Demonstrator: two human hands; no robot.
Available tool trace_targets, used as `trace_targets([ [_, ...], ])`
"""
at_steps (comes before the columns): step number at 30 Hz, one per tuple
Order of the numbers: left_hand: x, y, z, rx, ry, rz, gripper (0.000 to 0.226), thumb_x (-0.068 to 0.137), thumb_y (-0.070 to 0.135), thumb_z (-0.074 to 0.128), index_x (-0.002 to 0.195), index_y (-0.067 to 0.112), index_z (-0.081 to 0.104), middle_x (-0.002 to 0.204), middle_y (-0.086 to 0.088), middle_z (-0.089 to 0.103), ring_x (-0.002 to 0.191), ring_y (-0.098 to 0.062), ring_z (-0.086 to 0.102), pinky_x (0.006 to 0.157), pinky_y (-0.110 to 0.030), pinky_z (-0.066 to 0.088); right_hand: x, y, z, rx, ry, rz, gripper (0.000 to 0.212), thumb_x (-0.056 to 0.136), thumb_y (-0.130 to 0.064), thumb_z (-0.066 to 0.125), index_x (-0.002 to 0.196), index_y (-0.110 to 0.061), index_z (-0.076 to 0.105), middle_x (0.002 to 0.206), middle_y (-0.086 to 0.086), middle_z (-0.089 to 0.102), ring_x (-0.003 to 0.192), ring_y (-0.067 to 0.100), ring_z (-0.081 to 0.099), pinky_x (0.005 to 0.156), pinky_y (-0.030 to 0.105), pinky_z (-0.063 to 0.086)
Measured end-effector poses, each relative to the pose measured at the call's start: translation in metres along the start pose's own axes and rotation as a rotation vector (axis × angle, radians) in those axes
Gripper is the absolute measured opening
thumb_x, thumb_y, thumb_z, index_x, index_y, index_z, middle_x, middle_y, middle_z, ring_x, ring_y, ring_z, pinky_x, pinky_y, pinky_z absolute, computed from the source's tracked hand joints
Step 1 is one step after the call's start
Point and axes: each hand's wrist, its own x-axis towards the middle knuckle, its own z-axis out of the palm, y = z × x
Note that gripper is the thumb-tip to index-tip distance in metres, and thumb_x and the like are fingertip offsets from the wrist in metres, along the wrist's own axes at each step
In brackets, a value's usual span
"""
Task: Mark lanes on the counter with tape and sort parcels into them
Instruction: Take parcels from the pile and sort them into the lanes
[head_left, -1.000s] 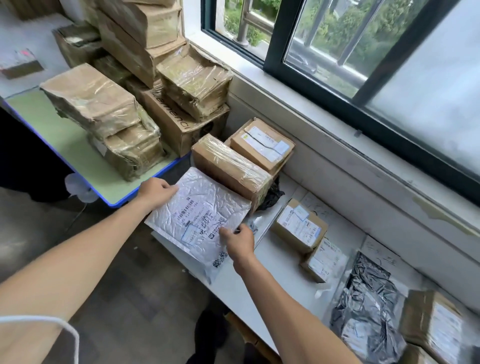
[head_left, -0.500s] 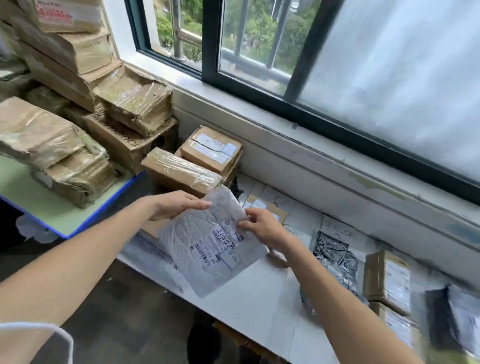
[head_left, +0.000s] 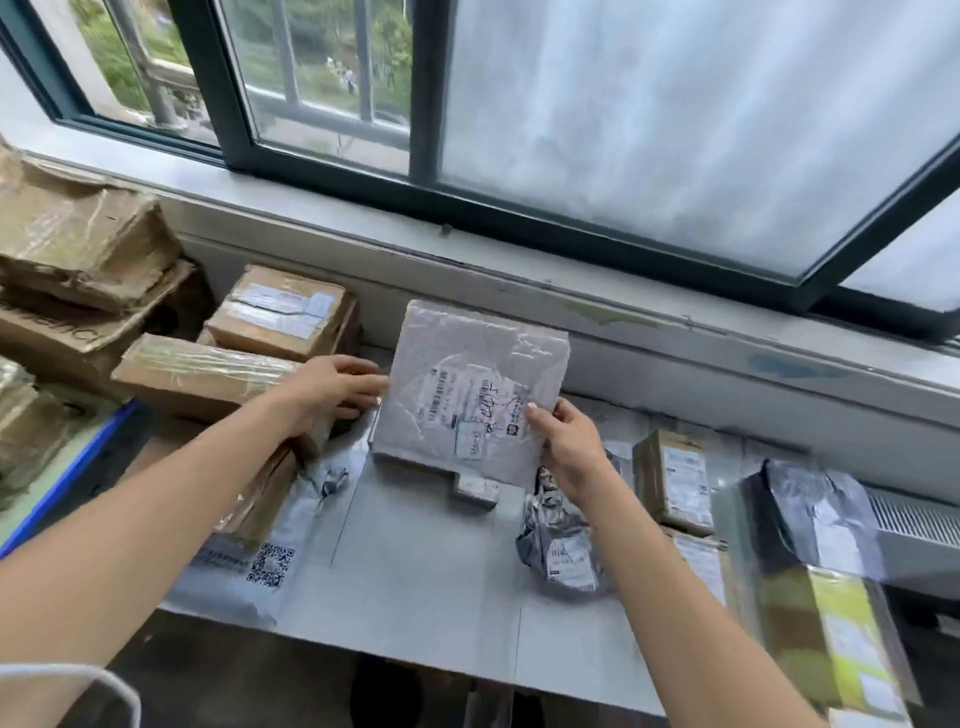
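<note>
The right hand (head_left: 566, 441) pinches the lower right corner of the white bubble-padded mailer (head_left: 470, 384) with its printed label. The left hand (head_left: 332, 389) steadies its left edge with straight fingers. The mailer hangs tilted over the far side of the grey counter (head_left: 415, 571), label toward the person, likely so it can be read before choosing a lane.

white mailer (head_left: 470, 384) with a bubble pattern and black label print, pale grey desk (head_left: 415, 582) beneath the mailer, brown boxes (head_left: 283, 312) left of it, silver-grey bag (head_left: 563, 545) right of it, yellow-green box (head_left: 841, 639) farther right.
</note>
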Motion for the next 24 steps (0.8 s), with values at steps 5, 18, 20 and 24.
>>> trace_targets([
  [5, 0.003, 0.009, 0.056, -0.16, -0.322, -0.064, 0.041, 0.079, 0.037, 0.074, 0.113, 0.013, 0.068, 0.114, -0.01, 0.071, 0.1, -0.022, 0.069, 0.094, -0.043, 0.051, -0.009, 0.011, -0.005, 0.467, 0.065, 0.068, 0.011, 0.094, 0.001, 0.059, 0.097, -0.01, 0.059, 0.083, 0.007, 0.066, 0.073, 0.018, 0.064, 0.068, 0.032, 0.056],
  [18, 0.014, 0.011, 0.099, -0.241, -0.149, -0.018, 0.016, 0.091, 0.007, 0.064, 0.106, 0.012, 0.068, 0.097, -0.004, 0.073, 0.085, -0.02, 0.068, 0.074, -0.036, 0.057, -0.015, 0.045, -0.031, 0.558, 0.095, 0.147, 0.015, 0.091, -0.011, 0.065, 0.105, -0.008, 0.06, 0.095, 0.01, 0.069, 0.081, 0.02, 0.066, 0.073, 0.033, 0.056],
  [20, 0.016, 0.009, 0.096, -0.207, -0.147, -0.051, 0.017, 0.092, 0.003, 0.059, 0.104, 0.012, 0.066, 0.097, -0.007, 0.069, 0.082, -0.02, 0.065, 0.069, -0.033, 0.056, -0.014, 0.046, -0.04, 0.459, 0.128, 0.11, 0.024, 0.088, -0.006, 0.068, 0.111, -0.009, 0.058, 0.101, 0.012, 0.069, 0.078, 0.019, 0.066, 0.066, 0.031, 0.054],
  [24, 0.018, 0.006, 0.097, -0.154, -0.074, -0.098, 0.025, 0.087, -0.003, 0.049, 0.102, 0.01, 0.063, 0.096, -0.014, 0.06, 0.079, -0.025, 0.056, 0.061, -0.028, 0.049, -0.014, 0.047, -0.038, 0.197, 0.095, 0.025, 0.029, 0.085, -0.003, 0.072, 0.111, -0.008, 0.061, 0.101, 0.009, 0.074, 0.076, 0.017, 0.073, 0.06, 0.025, 0.056],
])
